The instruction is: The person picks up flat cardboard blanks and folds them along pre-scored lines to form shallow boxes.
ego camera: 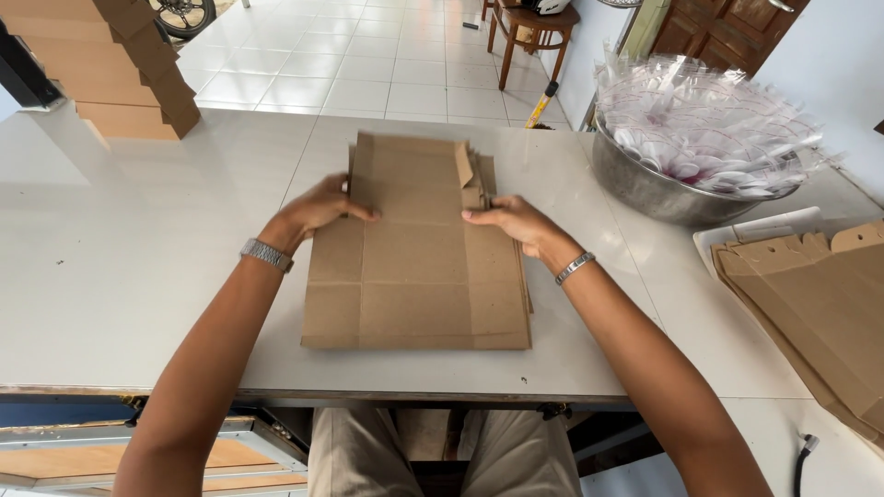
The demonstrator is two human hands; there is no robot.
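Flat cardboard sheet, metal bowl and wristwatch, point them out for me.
flat cardboard sheet (416, 285): head view, middle of its top face.
metal bowl (645, 184): head view, outer steel wall.
wristwatch (266, 254): head view, metal band on left wrist.

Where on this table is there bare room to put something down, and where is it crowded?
Bare patches: the wide table stretch left of the left hand, up to the cardboard stack at the far left corner; also a strip between the flat cardboard sheet and the metal bowl. Crowded: the right side, with the bowl of plastic bags and brown cut-outs.
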